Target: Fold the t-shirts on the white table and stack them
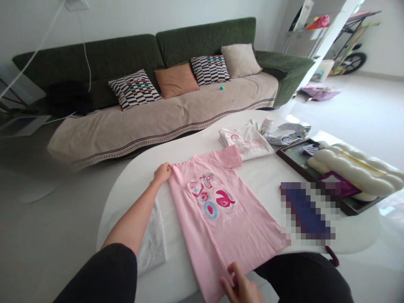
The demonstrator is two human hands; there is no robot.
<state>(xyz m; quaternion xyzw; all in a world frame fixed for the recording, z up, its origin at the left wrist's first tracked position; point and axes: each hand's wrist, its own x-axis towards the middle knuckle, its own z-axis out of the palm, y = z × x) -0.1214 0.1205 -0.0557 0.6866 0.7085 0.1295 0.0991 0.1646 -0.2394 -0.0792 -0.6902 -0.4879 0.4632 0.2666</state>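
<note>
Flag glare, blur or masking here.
Head: pink shirt fairly clear; head: floor on the right bright, washed out in spots; head: pixelated patch right of the shirt hides detail; head: lower-left floor soft, smeared.

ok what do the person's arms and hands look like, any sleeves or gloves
A plain black fabric sleeve ends around the elbow, leaving the left forearm bare. The left hand and right hand are ungloved. No right sleeve can be made out.
</note>
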